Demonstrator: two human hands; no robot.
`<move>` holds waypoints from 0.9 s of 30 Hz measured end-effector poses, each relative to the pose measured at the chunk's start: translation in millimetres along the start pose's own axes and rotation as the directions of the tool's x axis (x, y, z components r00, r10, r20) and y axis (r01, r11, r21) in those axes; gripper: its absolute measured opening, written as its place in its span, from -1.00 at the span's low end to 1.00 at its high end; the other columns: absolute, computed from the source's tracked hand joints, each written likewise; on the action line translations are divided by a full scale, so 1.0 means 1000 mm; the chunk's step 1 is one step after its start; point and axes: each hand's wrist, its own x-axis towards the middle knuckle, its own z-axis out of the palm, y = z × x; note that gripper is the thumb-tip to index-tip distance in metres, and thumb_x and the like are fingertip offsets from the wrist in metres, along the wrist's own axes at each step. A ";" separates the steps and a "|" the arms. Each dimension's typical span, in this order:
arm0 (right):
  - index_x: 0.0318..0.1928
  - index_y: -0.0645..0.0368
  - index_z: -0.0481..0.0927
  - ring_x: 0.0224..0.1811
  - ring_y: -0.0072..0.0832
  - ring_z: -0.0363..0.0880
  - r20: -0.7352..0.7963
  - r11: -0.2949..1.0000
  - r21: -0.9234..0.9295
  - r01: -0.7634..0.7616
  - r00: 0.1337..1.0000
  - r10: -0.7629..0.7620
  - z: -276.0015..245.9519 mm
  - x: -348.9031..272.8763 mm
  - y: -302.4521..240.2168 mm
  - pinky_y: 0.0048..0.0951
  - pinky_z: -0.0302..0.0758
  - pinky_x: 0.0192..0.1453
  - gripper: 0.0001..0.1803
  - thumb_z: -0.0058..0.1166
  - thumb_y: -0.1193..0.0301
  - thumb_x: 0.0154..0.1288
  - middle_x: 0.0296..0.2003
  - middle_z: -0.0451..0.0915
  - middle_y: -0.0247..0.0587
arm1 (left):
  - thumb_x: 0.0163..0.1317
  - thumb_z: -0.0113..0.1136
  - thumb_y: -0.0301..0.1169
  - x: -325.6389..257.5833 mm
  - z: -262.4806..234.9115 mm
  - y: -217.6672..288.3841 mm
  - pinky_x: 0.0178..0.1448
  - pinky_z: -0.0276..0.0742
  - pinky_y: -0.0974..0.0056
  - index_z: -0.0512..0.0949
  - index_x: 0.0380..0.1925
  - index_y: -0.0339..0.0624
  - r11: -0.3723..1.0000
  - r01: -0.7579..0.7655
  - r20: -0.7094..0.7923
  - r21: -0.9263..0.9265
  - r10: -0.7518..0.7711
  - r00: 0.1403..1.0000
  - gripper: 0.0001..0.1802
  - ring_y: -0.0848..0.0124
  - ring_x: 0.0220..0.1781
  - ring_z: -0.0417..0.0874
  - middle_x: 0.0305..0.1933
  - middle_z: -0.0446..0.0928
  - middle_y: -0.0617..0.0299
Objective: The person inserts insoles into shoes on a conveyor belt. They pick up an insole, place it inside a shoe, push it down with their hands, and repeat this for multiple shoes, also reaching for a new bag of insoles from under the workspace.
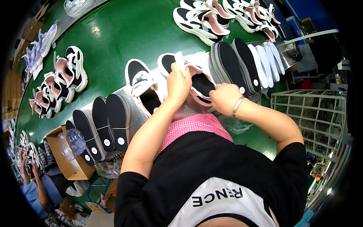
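Beyond the table's point(121, 28) near edge, toward its left, an open cardboard box point(78, 170) holds crumpled clear plastic point(71, 144); off the right end of that edge, a white wire basket point(308, 113) has contents too unclear to name. Along the near edge, a black, white and pink shoe point(202, 84) lies between the hands. The left hand's point(179, 84) fingers are closed on its front; the right hand's point(226, 99) fingers bunch at its heel opening, their grip impossible to tell.

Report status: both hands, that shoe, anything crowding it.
Left hand gripping shoe near tongue; right hand at its heel end. Black footbed visible inside. Second shoe close on left; insole stack close on right.
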 end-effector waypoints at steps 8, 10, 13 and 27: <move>-0.35 0.21 0.57 -0.28 -0.22 0.54 -0.056 0.997 0.044 0.061 0.997 -0.058 0.041 0.067 0.006 -0.33 0.49 -0.20 -0.80 -0.01 0.43 -0.03 -0.35 0.54 -0.04 | 0.11 0.03 -0.32 -0.001 0.008 -0.004 -0.36 0.39 0.01 0.23 -0.39 -0.40 0.978 0.039 -0.001 -0.203 -0.040 0.999 -0.68 -0.14 -0.43 0.50 -0.52 0.46 -0.24; -0.34 0.19 0.58 -0.24 -0.21 0.54 0.102 0.997 0.066 0.032 0.994 -0.038 0.035 0.083 0.003 -0.32 0.47 -0.18 -0.78 -0.02 0.40 -0.01 -0.32 0.56 0.00 | 0.11 0.03 -0.33 0.000 0.009 -0.004 -0.35 0.39 0.01 0.24 -0.38 -0.39 0.964 0.033 -0.008 -0.265 -0.036 0.999 -0.69 -0.14 -0.43 0.50 -0.51 0.46 -0.24; -0.31 0.21 0.57 -0.20 -0.19 0.53 0.091 0.989 0.121 0.083 0.991 -0.094 0.032 0.078 0.012 -0.30 0.39 -0.05 -0.76 -0.07 0.40 0.02 -0.30 0.56 0.04 | 0.11 0.03 -0.33 0.003 0.009 -0.008 -0.34 0.39 0.01 0.25 -0.37 -0.38 0.977 0.068 0.015 -0.204 -0.066 0.998 -0.70 -0.14 -0.43 0.50 -0.50 0.46 -0.23; -0.31 0.12 0.63 -0.23 -0.33 0.58 0.268 0.995 -0.080 0.053 0.963 -0.030 0.023 0.081 0.010 -0.40 0.39 -0.07 -0.76 -0.07 0.37 0.06 -0.35 0.61 -0.13 | 0.13 0.00 -0.33 0.007 0.017 -0.003 -0.35 0.39 -0.02 0.22 -0.40 -0.44 0.992 0.003 0.015 -0.126 -0.001 1.000 -0.68 -0.16 -0.44 0.49 -0.55 0.44 -0.27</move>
